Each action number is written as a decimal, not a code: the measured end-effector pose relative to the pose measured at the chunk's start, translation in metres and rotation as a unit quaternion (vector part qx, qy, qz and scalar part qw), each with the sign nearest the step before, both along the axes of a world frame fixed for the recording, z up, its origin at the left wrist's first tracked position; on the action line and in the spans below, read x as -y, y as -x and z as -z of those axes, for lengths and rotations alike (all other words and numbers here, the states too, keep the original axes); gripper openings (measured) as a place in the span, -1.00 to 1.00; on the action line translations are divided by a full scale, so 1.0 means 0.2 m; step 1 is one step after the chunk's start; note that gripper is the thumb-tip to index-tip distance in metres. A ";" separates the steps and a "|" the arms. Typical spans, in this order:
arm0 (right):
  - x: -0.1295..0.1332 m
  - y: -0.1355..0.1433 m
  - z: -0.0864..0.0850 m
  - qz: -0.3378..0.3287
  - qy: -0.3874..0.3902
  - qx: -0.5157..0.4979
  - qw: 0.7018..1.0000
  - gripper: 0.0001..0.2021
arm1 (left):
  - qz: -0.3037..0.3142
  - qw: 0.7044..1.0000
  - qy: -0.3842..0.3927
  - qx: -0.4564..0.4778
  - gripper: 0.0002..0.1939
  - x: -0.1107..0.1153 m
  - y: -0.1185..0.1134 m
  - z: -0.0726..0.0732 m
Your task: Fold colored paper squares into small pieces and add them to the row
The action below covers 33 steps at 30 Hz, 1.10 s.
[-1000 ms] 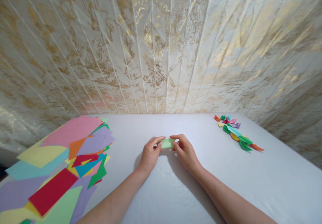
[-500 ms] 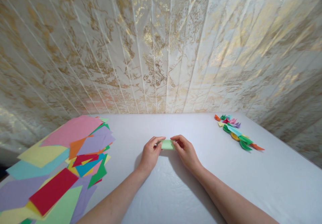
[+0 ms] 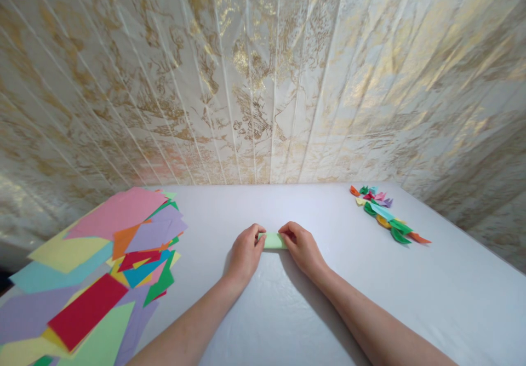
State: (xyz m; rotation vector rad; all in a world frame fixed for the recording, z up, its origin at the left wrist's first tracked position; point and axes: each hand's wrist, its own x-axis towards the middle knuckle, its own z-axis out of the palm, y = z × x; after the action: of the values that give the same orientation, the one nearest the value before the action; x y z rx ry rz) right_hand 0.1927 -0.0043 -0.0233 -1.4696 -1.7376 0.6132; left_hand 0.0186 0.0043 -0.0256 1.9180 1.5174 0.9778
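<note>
Over on the left, a pile of coloured paper sheets (image 3: 123, 212) spreads along the white table (image 3: 230, 207), a red rectangle (image 3: 88, 312) lying near the front. Now the middle: the left hand (image 3: 246, 253) pinches one end of a small light-green paper strip (image 3: 273, 241), and the right hand (image 3: 302, 248) grips the other end, the strip level between them. And out to the right, small folded paper pieces (image 3: 384, 214) lie in an uneven row, green, orange, pink and purple among them.
</note>
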 end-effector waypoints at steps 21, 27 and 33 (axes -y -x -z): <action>0.01 0.06 -0.04 0.016 -0.031 0.287 0.957 -0.84 | 0.004 0.955 -0.067 -0.290 -0.86 0.03 -0.03 -0.08; 0.01 0.07 -0.03 0.027 -0.034 0.295 0.955 -0.85 | 0.070 0.926 -0.114 -0.353 -0.85 0.04 -0.03 -0.09; 0.01 0.07 -0.02 0.028 -0.038 0.296 0.954 -0.85 | 0.108 0.907 -0.081 -0.399 -0.73 0.13 -0.05 -0.13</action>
State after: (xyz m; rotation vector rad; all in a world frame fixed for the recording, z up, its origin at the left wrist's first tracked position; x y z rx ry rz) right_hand 0.1785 -0.0065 -0.0187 -1.7557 -2.1219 0.0618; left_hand 0.0284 -0.0215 0.0008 2.7364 1.5851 0.1977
